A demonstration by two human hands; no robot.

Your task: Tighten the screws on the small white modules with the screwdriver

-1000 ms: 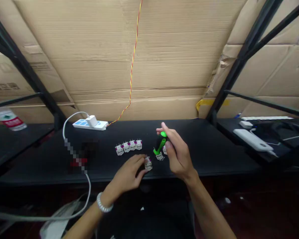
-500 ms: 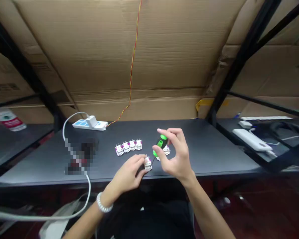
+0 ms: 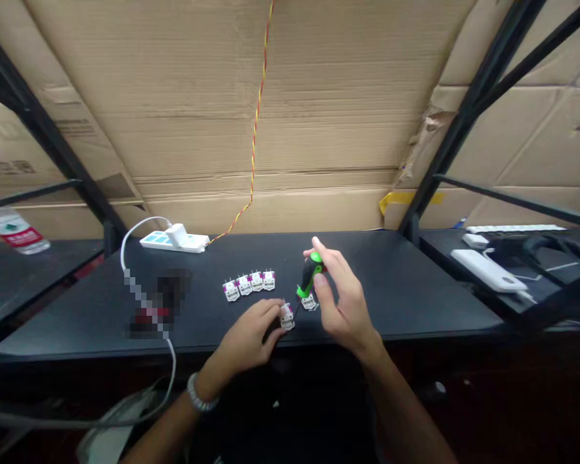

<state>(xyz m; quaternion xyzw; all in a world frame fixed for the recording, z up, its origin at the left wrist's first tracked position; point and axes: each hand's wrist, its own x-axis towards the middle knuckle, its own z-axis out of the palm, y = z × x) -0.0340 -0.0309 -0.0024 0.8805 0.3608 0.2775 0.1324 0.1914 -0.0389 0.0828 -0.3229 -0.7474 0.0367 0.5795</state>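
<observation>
Green and black, the screwdriver (image 3: 310, 276) is held in my right fingers (image 3: 333, 258), its long axis aslant: handle end up and away from me, dark shaft running down, leftward and nearer. The tip comes to the right side of the white module (image 3: 287, 317); whether it touches, I can't tell. My left fingers (image 3: 272, 308) are nearer that module, pinched narrow on it from the left, close to the surface's (image 3: 377, 277) front edge.
</observation>
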